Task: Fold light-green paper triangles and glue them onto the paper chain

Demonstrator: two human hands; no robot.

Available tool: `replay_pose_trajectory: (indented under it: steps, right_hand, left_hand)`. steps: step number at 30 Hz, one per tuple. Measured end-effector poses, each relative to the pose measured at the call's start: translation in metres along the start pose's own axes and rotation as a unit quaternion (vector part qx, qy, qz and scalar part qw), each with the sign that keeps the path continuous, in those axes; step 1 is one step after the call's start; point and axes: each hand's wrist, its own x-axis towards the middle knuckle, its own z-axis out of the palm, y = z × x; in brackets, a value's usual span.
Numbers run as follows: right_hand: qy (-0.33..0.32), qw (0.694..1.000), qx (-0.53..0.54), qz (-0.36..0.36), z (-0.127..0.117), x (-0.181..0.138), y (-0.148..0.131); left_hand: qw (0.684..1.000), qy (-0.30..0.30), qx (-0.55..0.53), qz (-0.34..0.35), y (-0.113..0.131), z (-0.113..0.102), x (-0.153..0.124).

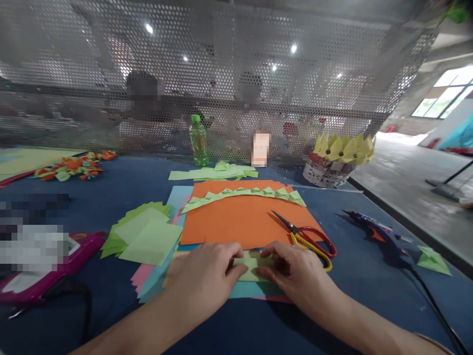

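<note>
Between my two hands lies a small pale green piece of paper, over the near edge of a stack of coloured sheets. The fingertips of my left hand pinch its left end. At its right end, my right hand grips it between thumb and fingers. Just beyond are orange sheets, crossed by a curved green strip with folded points. Scissors with red and yellow handles rest on the orange paper, close to my right hand. Pale green squares are fanned out left of the stack.
A glue gun with a cord and a folded green piece lie right. Farther back stand a green bottle, green strips and a yellow-pointed basket. Folded orange pieces and a magenta device are left.
</note>
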Motion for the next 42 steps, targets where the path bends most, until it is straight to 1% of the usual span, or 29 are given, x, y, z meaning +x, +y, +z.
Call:
replay_pose_trajectory:
  steps: [5,8,12,16,23,30,35,38,42]
  right_hand:
    - [0.013,1.0,-0.018,0.0,0.003,-0.001,0.001]
    - [0.025,0.999,-0.017,-0.013,0.002,-0.001,0.001]
    - [0.035,0.999,0.018,-0.028,0.002,-0.002,0.0]
    - [0.039,0.996,0.066,-0.043,0.003,-0.005,0.0]
    - [0.06,0.994,0.074,-0.048,0.007,-0.004,0.001]
    - [0.069,0.996,0.043,-0.045,0.014,-0.001,0.002]
    - [0.077,0.996,0.002,-0.048,0.015,-0.003,0.002]
    - [0.075,0.996,-0.012,-0.046,0.015,-0.003,0.004]
    - [0.073,0.996,-0.027,-0.034,0.017,-0.002,0.006]
  left_hand:
    - [1.0,0.0,0.028,0.003,0.004,0.0,-0.001]
    - [0.999,0.0,0.04,0.005,0.005,0.001,0.0]
    - [0.999,0.002,0.038,0.017,0.004,0.004,0.0]
    - [1.0,0.001,0.023,0.01,0.004,0.004,-0.001]
    - [1.0,0.002,0.024,-0.006,0.003,0.005,0.001]
    - [0.999,0.014,0.046,0.008,0.002,0.011,0.0]
    - [0.998,0.01,0.064,-0.001,0.003,0.013,0.002]
    - [0.998,-0.001,0.068,-0.007,0.003,0.01,0.002]
    - [0.999,-0.024,0.039,-0.021,0.001,0.005,0.002]
